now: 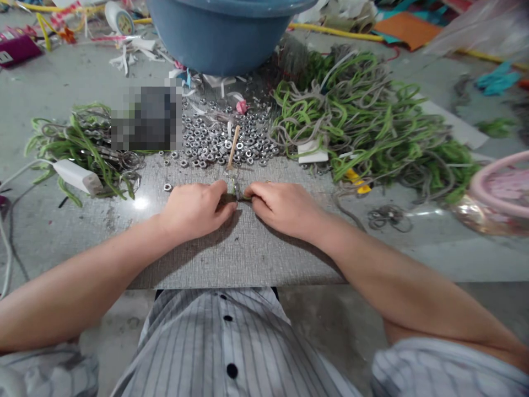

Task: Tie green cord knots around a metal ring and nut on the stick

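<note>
My left hand (194,208) and my right hand (283,205) rest knuckles-up on a grey board (231,253), their fingertips meeting at its middle. Both are closed in a pinch on a small green-and-grey cord piece with a metal ring (236,190) between them. Just beyond the fingers lies a pile of small metal nuts (215,140) with a thin wooden stick (233,146) lying on it. One loose nut (167,187) sits left of my left hand.
A big tangle of green and grey cords (372,127) lies at the right, a smaller bundle (82,149) at the left beside a white plastic block (76,176). A blue basin (223,33) stands behind. A pink-rimmed container (500,190) is at the right edge.
</note>
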`<control>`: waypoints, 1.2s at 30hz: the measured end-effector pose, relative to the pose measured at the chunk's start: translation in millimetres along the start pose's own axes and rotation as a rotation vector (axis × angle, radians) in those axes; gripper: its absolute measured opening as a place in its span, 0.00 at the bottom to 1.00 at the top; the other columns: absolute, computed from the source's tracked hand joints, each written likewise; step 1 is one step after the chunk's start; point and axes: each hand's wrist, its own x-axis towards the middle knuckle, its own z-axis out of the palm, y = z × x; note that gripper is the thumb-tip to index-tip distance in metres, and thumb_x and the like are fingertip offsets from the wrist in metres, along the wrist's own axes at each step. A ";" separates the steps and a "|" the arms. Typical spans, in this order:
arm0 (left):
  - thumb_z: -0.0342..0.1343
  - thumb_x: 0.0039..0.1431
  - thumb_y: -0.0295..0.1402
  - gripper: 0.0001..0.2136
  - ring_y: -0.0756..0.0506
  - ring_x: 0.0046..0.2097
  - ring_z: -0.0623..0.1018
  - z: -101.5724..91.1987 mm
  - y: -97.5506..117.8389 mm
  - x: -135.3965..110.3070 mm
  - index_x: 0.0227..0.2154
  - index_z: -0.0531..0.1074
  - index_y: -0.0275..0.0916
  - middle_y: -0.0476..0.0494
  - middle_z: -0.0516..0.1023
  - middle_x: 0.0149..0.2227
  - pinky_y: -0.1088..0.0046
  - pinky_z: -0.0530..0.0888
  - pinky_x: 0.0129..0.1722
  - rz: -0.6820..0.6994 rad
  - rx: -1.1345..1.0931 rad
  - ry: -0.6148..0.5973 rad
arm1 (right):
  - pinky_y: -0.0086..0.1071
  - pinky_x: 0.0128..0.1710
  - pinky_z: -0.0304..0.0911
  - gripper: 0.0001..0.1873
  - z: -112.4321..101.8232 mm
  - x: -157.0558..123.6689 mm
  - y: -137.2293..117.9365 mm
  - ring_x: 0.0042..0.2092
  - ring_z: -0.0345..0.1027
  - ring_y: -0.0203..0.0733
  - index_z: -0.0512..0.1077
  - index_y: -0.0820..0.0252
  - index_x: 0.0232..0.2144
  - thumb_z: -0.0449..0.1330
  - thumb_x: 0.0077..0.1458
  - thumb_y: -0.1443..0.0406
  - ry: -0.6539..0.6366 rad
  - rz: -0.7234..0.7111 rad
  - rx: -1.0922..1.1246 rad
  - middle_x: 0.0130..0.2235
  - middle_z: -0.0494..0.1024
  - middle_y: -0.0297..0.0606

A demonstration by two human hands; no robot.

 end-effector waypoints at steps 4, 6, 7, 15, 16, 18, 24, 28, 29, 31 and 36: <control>0.47 0.63 0.47 0.19 0.38 0.34 0.81 1.3 3.5 -0.3 0.42 0.72 0.36 0.38 0.81 0.32 0.69 0.70 0.29 0.017 0.027 -0.035 | 0.34 0.29 0.49 0.09 1.5 0.0 -1.4 0.36 0.71 0.45 0.72 0.60 0.39 0.54 0.57 0.65 0.015 0.006 0.009 0.38 0.80 0.42; 0.47 0.64 0.44 0.17 0.38 0.35 0.81 0.9 4.1 0.1 0.43 0.72 0.36 0.38 0.82 0.33 0.69 0.70 0.30 0.010 0.034 -0.065 | 0.33 0.29 0.49 0.08 2.2 0.3 -0.6 0.36 0.71 0.45 0.72 0.59 0.38 0.56 0.58 0.63 0.025 -0.012 0.017 0.38 0.79 0.41; 0.46 0.65 0.43 0.16 0.39 0.35 0.81 0.4 4.3 0.3 0.43 0.72 0.37 0.38 0.82 0.34 0.69 0.70 0.30 0.007 0.037 -0.081 | 0.33 0.29 0.49 0.08 2.4 0.5 -0.1 0.36 0.71 0.44 0.71 0.59 0.37 0.56 0.58 0.62 0.026 -0.019 0.018 0.38 0.79 0.41; 0.43 0.64 0.35 0.15 0.40 0.32 0.80 -5.4 4.2 0.6 0.42 0.74 0.37 0.39 0.80 0.30 0.69 0.70 0.29 0.028 0.076 -0.145 | 0.33 0.26 0.43 0.11 -3.5 1.7 -5.6 0.29 0.68 0.43 0.71 0.59 0.41 0.51 0.63 0.63 -0.127 0.049 -0.092 0.32 0.79 0.40; 0.44 0.63 0.34 0.14 0.41 0.32 0.79 -6.1 3.7 0.6 0.41 0.74 0.37 0.40 0.80 0.29 0.69 0.70 0.29 0.045 0.080 -0.150 | 0.33 0.26 0.43 0.11 -5.2 1.8 -7.1 0.29 0.67 0.42 0.71 0.60 0.42 0.50 0.63 0.64 -0.158 0.058 -0.110 0.31 0.79 0.40; 0.45 0.61 0.33 0.13 0.41 0.31 0.79 -7.9 2.0 0.5 0.38 0.75 0.37 0.41 0.78 0.27 0.69 0.69 0.29 0.091 0.092 -0.162 | 0.32 0.26 0.42 0.12 -9.0 2.0 -9.7 0.28 0.66 0.42 0.70 0.60 0.42 0.49 0.63 0.64 -0.216 0.071 -0.136 0.31 0.78 0.40; 0.46 0.57 0.32 0.13 0.43 0.28 0.76 -14.1 -2.0 -0.2 0.35 0.75 0.37 0.43 0.76 0.24 0.71 0.65 0.27 0.258 0.098 -0.226 | 0.32 0.25 0.39 0.10 -20.2 0.8 -12.3 0.24 0.52 0.36 0.69 0.58 0.34 0.49 0.60 0.64 -0.351 -0.001 -0.126 0.25 0.71 0.34; 0.46 0.57 0.32 0.13 0.43 0.27 0.76 -16.0 -1.5 -1.4 0.35 0.75 0.37 0.44 0.76 0.24 0.72 0.63 0.26 0.271 0.114 -0.238 | 0.31 0.25 0.40 0.07 -21.8 -0.8 -11.2 0.23 0.48 0.34 0.69 0.58 0.30 0.52 0.57 0.65 -0.365 -0.040 -0.082 0.23 0.68 0.32; 0.46 0.58 0.32 0.13 0.43 0.27 0.76 -15.9 -1.2 -1.6 0.36 0.76 0.37 0.44 0.76 0.24 0.72 0.63 0.26 0.265 0.116 -0.234 | 0.30 0.25 0.40 0.07 -21.3 -1.0 -11.1 0.23 0.49 0.34 0.69 0.58 0.30 0.52 0.57 0.64 -0.353 -0.037 -0.075 0.23 0.68 0.32; 0.44 0.61 0.33 0.14 0.43 0.29 0.76 -14.9 -0.8 -1.6 0.39 0.75 0.37 0.42 0.77 0.26 0.72 0.65 0.27 0.251 0.117 -0.182 | 0.31 0.26 0.40 0.11 -19.5 -0.7 -10.9 0.24 0.54 0.35 0.70 0.58 0.29 0.52 0.60 0.61 -0.316 -0.015 -0.077 0.24 0.70 0.33; 0.39 0.68 0.41 0.21 0.40 0.28 0.77 -10.6 -0.4 0.8 0.43 0.74 0.36 0.39 0.78 0.26 0.69 0.67 0.27 0.113 0.098 -0.145 | 0.32 0.27 0.41 0.19 -11.5 1.2 -7.9 0.30 0.67 0.41 0.74 0.59 0.37 0.47 0.66 0.55 -0.196 0.084 -0.109 0.30 0.78 0.39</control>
